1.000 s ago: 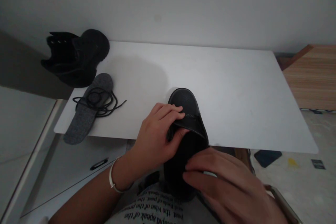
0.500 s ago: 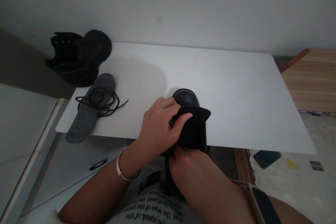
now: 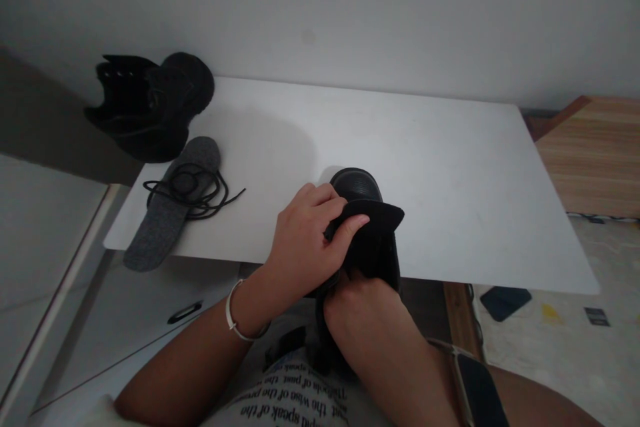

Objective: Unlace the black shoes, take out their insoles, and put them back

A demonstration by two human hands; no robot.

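Observation:
A black boot [image 3: 356, 182] lies at the front edge of the white table, its toe toward the wall and its opening toward me. My left hand [image 3: 309, 230] pinches the boot's raised tongue [image 3: 383, 217] between thumb and fingers. My right hand [image 3: 361, 317] reaches into the boot's opening, and its fingers are hidden inside. To the left, a grey felt insole [image 3: 155, 240] juts over the table edge, with a coiled black shoelace [image 3: 187, 188] on top. Behind it stands a second black boot [image 3: 165, 103], unlaced and gaping.
The white table [image 3: 450, 167] runs along a grey wall [image 3: 350, 20]. White drawers with a black handle [image 3: 185, 312] are below on the left. A wooden piece of furniture [image 3: 595, 153] stands at the right, above a floor with a dark flat object [image 3: 505, 302].
My right hand has pushed a little deeper into the boot's opening. The left hand keeps its hold on the tongue; the view has shifted slightly.

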